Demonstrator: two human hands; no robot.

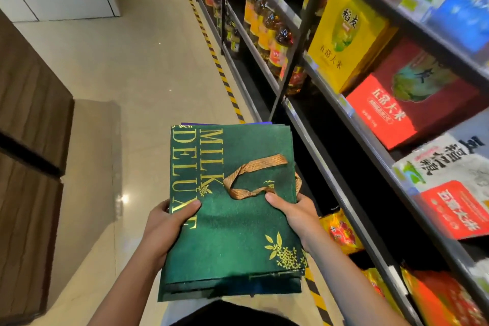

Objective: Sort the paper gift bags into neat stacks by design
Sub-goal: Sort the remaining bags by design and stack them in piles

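Both of our hands hold a flat bundle of gift bags (232, 219) out in front of us, above the aisle floor (132, 61): the left hand (166, 227) grips the near left edge with its thumb laid across the gold lettering, and the right hand (293, 212) pinches the right edge, thumb on top just beside the ribbon handle (251, 180). On top lies a dark green bag printed MILK DELUXE with gold leaves; several more green layers show at the near edge, and a sliver of purple (225, 123) peeks out at the far edge, so we judge at least one other design sits underneath. Folded paper like this should be light and fairly stiff, yet the coated faces look slick and the layers could fan apart or slide if we tilt them. We would keep gripping at both side edges, squeezing through the whole stack, and avoid lifting by the loose ribbon. To our right runs a shelf (344, 119) of boxed rice and oil bottles (267, 32).
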